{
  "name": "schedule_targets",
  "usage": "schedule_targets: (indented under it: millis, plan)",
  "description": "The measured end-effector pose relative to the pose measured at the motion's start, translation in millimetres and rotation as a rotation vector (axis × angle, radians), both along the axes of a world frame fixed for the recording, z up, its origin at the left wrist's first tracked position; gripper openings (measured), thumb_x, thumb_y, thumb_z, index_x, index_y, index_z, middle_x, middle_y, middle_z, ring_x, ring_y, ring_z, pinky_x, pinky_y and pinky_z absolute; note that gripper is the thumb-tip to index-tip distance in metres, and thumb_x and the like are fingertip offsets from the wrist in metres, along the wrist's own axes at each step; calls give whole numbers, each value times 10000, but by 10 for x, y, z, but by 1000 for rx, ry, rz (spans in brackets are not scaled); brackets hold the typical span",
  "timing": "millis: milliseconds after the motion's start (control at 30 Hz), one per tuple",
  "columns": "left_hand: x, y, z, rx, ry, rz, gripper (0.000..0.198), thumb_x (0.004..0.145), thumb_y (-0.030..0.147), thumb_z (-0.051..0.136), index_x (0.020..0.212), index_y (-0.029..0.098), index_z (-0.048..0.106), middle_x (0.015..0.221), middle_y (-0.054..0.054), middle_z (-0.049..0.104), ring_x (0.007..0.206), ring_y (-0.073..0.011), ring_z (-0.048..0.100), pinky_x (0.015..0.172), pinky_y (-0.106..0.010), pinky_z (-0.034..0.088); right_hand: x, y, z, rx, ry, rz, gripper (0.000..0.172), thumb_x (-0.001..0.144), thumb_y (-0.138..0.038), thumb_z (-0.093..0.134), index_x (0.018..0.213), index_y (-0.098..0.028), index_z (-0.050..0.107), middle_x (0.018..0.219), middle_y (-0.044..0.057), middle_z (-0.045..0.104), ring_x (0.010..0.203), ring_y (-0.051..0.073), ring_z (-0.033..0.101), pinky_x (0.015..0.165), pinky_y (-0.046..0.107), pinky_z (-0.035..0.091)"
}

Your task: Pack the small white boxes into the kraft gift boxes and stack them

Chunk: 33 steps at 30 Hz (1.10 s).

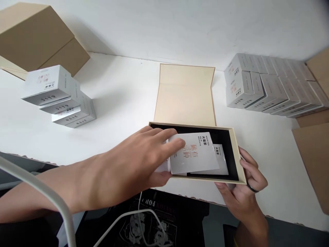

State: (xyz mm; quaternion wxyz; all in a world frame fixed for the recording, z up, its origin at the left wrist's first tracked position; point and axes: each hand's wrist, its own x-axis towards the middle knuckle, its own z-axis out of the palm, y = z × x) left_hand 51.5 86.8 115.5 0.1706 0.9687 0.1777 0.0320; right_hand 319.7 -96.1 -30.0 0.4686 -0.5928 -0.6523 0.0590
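My left hand (140, 157) is closed on a white tea box (197, 159) with dark and orange print. This box sits tilted over the opening of a cream gift box (236, 154) with a black inside. Beneath it, partly covered, a second white tea box (222, 161) lies in the gift box. Wrapped round the gift box's right end is my right hand (246, 192), with a dark ring on one finger. The gift box's lid (185, 96) lies folded back flat on the white table. My left fingertips' far side is hidden.
White tea boxes (61, 92) are stacked at the left, before a tan box (38, 34). Several more white boxes (272, 85) stand in rows at the right, beside brown cardboard (313, 161). A white cable (43, 192) crosses the lower left, in front of the table's edge.
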Motion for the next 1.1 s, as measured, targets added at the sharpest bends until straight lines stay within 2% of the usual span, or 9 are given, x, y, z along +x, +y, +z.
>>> schedule_targets:
  millis: [167,267,433,533,600,700,800,967,1100]
  plan:
    - [62,-26,13,-18,-45,-18,379,918,129,691,1283,210,629,1400,-145,691,1079,-277,741,867,-401,596,-14,9,12,-12,5,-2,834,883,-304,858,1525,-319,326,1659,172,366,1581,349,406,1114,642,567]
    - [274,-135,-78,-36,-12,-19,309,993,121,601,1295,173,630,1407,-159,717,1247,-291,730,1035,-441,589,-16,14,13,-3,10,-3,836,880,-328,861,1526,-303,330,1672,185,348,1588,357,390,1104,626,573]
    - [613,-225,-208,14,197,-72,576,1020,107,528,1575,29,391,1529,-275,621,1490,-353,586,1314,-628,332,-22,34,-5,12,23,2,837,879,-291,861,1525,-292,328,1674,189,347,1589,353,390,1089,614,589]
    - [551,-165,-175,-76,225,-80,542,1109,298,509,1570,31,408,1589,-269,569,1540,-355,532,1288,-527,405,-24,31,-11,2,27,13,837,889,-281,848,1538,-296,319,1686,190,335,1597,356,379,1094,625,585]
    - [397,-128,-151,-83,149,-64,677,1117,432,548,1610,23,331,1664,-281,474,1582,-352,477,1240,-463,465,-13,15,24,12,8,9,866,886,-334,862,1563,-304,324,1691,178,331,1597,359,377,1135,659,549]
    - [132,-115,-158,23,31,-15,978,984,512,780,1623,9,239,1665,-323,445,1555,-402,500,1198,-477,487,36,-7,190,89,-89,-38,958,847,-485,898,1616,-316,354,1671,146,366,1571,390,406,1209,720,460]
    - [-19,-124,-205,92,22,-9,1103,832,486,942,1580,24,276,1482,-288,640,1349,-421,670,1134,-504,501,93,49,494,124,-236,13,932,872,-593,843,1638,-293,405,1663,154,422,1509,419,476,1175,693,491]
    - [23,-110,-255,53,105,-12,921,814,362,955,1484,73,393,1314,-174,713,1144,-342,727,1010,-431,533,48,373,981,-132,-575,282,672,958,-632,734,1479,-238,573,1631,167,492,1466,400,508,1130,636,518]
    - [110,-68,-226,-23,203,-15,871,835,339,926,1487,86,407,1318,-160,687,1161,-337,696,988,-431,526,-98,644,1123,-311,-777,428,624,872,-539,868,1375,-246,646,1464,163,600,1300,357,607,990,533,598]
